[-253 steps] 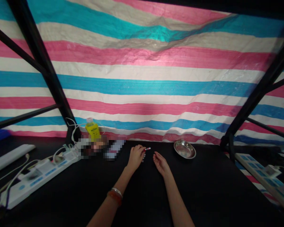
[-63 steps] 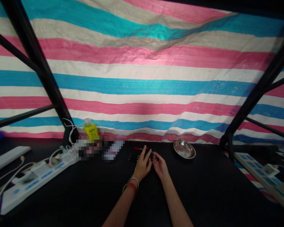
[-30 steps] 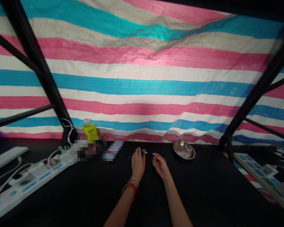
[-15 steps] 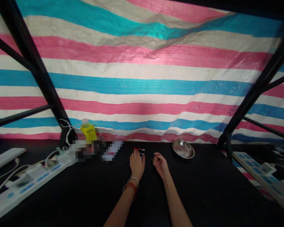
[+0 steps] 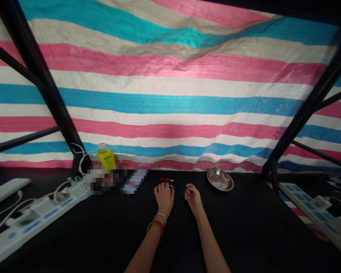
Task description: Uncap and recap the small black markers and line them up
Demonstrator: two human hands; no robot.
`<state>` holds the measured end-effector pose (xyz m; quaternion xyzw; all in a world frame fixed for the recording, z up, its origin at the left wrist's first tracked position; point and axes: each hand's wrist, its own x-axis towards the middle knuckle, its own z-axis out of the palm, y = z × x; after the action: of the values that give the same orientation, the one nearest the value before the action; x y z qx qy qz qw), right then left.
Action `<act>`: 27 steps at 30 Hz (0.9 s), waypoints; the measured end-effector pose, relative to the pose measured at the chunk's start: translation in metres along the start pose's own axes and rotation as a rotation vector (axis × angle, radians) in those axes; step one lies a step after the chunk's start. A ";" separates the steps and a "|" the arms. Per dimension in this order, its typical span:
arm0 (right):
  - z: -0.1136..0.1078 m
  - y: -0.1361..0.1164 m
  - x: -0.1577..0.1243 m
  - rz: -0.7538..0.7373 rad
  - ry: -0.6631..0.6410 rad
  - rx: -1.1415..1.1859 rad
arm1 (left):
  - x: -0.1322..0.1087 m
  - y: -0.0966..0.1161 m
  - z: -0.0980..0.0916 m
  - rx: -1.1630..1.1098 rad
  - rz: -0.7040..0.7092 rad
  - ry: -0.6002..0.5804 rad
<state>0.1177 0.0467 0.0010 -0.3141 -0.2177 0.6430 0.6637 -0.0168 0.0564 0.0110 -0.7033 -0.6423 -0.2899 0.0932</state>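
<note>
My left hand lies palm down on the black table, fingers stretched forward and a little apart. It rests over small dark and silvery pieces, mostly covered by the hand. Just beyond its fingertips lies a slim red stick-like thing with a silvery end. To the right, my right hand is closed, with thumb and fingers curled together. What it holds, if anything, is too small to name. A thin faint sliver shows just left of its fingers. A round shiny metal dish stands beyond my right hand.
A yellow bottle stands at the back left. Near it are blurred items and a blurred flat pale thing. White power strips with plugs and cables run along the left; another strip is at right. A striped tarp hangs behind.
My left hand has drawn back slightly toward me, so more of the red stick shows. My right hand has barely moved and stays closed.
</note>
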 end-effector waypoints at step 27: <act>-0.001 0.001 -0.001 -0.022 0.008 -0.104 | 0.000 0.003 0.006 0.012 0.002 -0.057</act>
<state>0.1175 0.0459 -0.0001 -0.3482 -0.2517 0.6223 0.6543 -0.0124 0.0591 0.0066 -0.7115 -0.6456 -0.2658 0.0792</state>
